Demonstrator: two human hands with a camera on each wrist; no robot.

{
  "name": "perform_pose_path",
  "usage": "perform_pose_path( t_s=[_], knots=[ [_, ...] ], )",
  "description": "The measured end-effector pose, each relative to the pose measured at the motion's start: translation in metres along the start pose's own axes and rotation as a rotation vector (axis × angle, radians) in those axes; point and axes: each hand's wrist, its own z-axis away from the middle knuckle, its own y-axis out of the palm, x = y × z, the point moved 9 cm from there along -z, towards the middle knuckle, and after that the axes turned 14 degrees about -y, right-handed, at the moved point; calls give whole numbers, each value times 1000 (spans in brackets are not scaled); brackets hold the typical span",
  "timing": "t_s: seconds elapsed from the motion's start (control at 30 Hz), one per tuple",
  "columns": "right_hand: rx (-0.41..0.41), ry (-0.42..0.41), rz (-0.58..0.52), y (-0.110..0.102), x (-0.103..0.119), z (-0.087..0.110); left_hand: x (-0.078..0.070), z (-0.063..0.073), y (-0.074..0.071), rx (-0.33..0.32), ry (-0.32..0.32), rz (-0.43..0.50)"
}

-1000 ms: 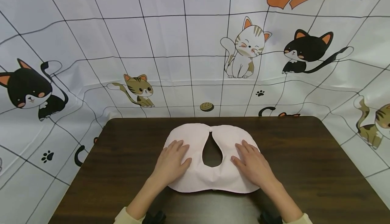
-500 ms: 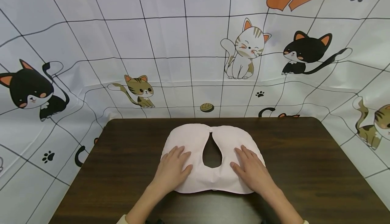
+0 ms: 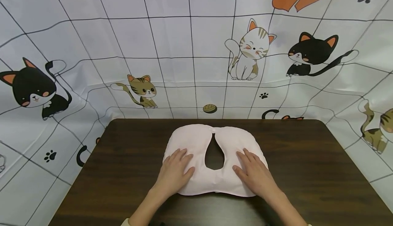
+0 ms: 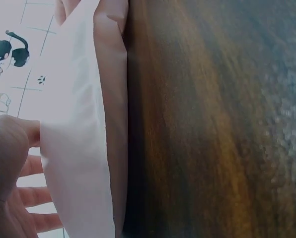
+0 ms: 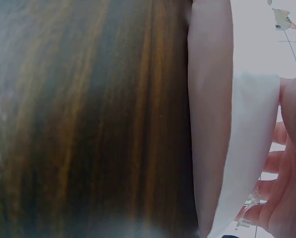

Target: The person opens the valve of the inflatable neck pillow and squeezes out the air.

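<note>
A pale pink, U-shaped neck pillow [image 3: 198, 137] lies flat on the table, its two ends meeting at the far side around a teardrop-shaped hole. On its left half rests my left hand [image 3: 174, 171], fingers spread and nearly straight. My right hand [image 3: 255, 173] lies the same way on the right half. In the left wrist view the pillow's seamed side [image 4: 113, 124] stands up from the wood, with the thumb against its top. A clear plastic valve [image 5: 250, 210] shows near the right fingers in the right wrist view.
The dark brown wooden table [image 3: 307, 171] extends to both sides of the pillow. Behind and around it hangs a white sheet [image 3: 172, 38] printed with grid lines, cats and paw prints.
Both hands have slid slightly toward me over the pillow and remain on it. The pillow has stayed in about the same place, and the head view has shifted a little.
</note>
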Motion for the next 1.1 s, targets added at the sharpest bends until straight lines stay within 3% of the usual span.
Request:
perform_pose_path(
  t_s=[0.53, 0.9, 1.1],
  knots=[
    [-34, -20, 21, -7, 8, 10, -4, 16, -13, -35, 13, 18],
    [-91, -37, 16, -17, 20, 12, -22, 32, -32, -59, 50, 71],
    [-82, -34, 29, -12, 23, 13, -27, 37, -27, -57, 65, 98]
  ],
)
